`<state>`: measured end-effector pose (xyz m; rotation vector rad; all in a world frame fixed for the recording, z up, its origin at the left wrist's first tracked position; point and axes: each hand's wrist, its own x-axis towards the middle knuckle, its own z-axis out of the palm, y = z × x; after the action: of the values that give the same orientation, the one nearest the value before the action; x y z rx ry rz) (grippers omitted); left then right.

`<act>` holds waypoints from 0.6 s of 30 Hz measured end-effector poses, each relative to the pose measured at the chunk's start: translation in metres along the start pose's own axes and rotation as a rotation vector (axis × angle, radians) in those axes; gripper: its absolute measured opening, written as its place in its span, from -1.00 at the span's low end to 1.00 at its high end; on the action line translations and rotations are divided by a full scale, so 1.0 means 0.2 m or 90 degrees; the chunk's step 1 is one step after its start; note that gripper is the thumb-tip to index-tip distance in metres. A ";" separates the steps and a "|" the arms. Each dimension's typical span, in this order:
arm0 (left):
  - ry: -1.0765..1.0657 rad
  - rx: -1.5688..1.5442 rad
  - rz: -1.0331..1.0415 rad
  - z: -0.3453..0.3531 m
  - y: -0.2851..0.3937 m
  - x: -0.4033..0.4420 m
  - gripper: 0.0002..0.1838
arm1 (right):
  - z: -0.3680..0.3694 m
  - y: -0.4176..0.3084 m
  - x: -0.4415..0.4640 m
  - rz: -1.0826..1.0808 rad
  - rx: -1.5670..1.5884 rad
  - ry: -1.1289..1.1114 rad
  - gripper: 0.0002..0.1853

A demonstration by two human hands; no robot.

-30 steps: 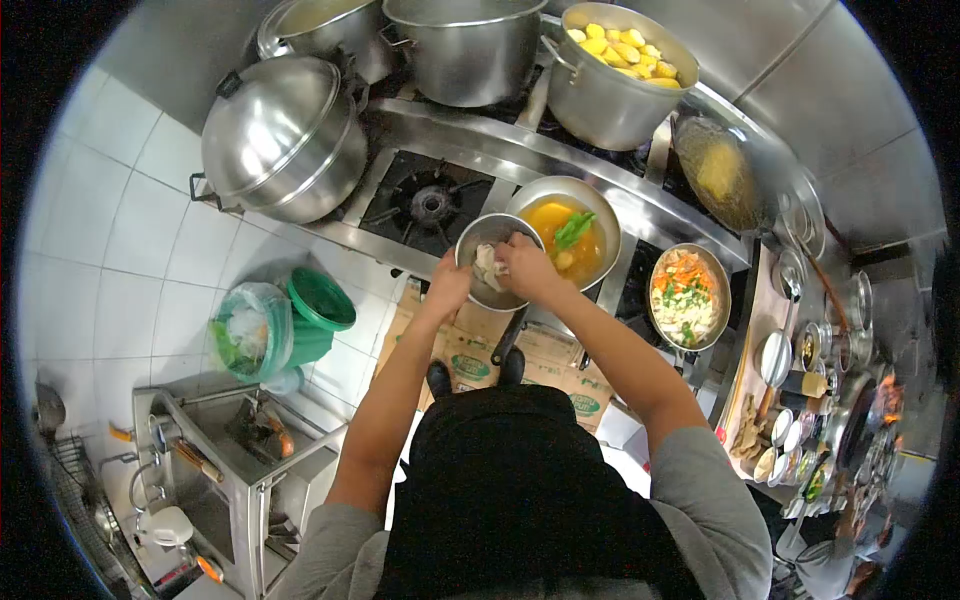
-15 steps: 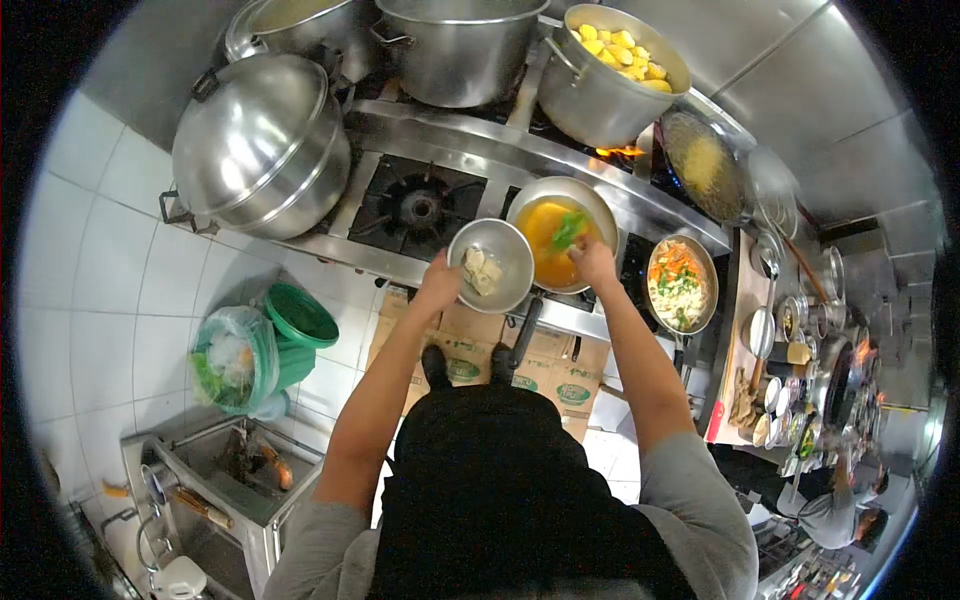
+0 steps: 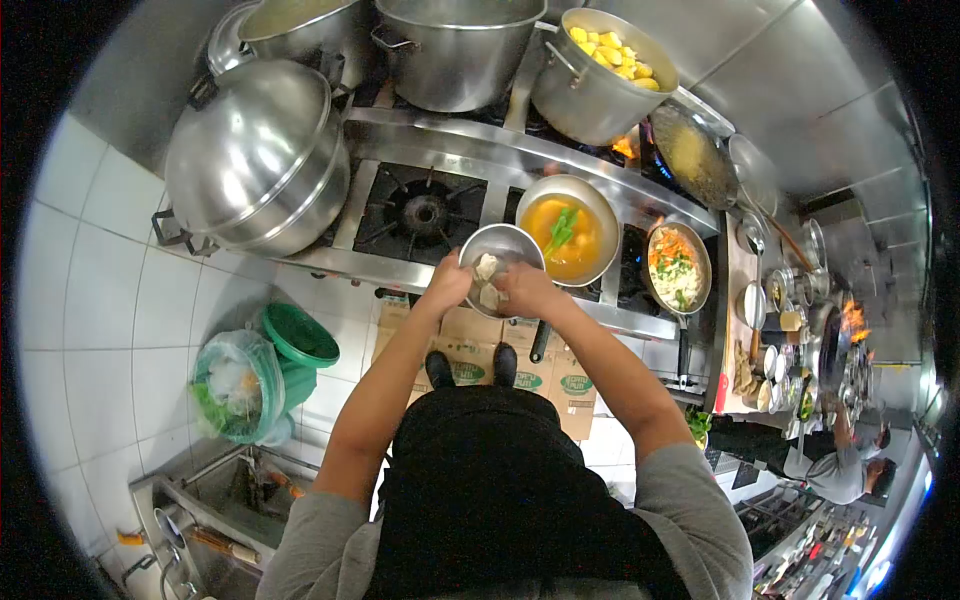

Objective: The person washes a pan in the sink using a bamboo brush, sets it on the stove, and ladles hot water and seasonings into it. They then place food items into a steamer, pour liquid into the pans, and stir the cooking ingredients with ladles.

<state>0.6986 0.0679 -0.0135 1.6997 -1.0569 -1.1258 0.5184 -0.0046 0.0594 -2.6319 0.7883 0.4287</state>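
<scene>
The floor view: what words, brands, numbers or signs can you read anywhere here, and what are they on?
"DATU PUTI": left green oval on the cardboard underfoot, slightly blurred.
"DATU PUTI": right green oval on the same cardboard.
Too blurred to read for certain: the middle green oval, between them.
Too small to read: the cardboard's other print.
I can make out no other text.

Extends the bare-forearmed, grey-sleeved left arm (image 3: 388, 395) and the matching right arm (image 3: 612, 372) forward, converging. Curls the bare left hand (image 3: 447, 287) closed; angles the bare right hand (image 3: 525, 290) inward beside it, fingertips indistinct.
</scene>
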 end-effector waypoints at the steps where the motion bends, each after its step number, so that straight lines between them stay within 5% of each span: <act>1: -0.005 -0.026 -0.006 0.01 -0.03 0.00 -0.62 | -0.04 -0.03 -0.02 0.025 0.004 -0.074 -0.61; 5: -0.019 -0.106 -0.019 0.02 0.01 -0.06 -0.63 | 0.04 0.06 -0.04 0.000 0.027 -0.030 -0.59; 11: 0.027 -0.121 0.021 0.12 -0.15 0.05 -0.60 | -0.11 0.44 -0.20 0.101 0.550 0.193 -0.59; 18: 0.083 -0.067 -0.067 0.20 0.08 0.01 -0.44 | 0.09 0.87 -0.14 0.258 0.222 0.378 -0.68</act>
<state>0.6588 0.0535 -0.0099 1.7369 -0.8219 -1.1008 0.3930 -0.1192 0.0118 -2.2659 1.4383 -0.3917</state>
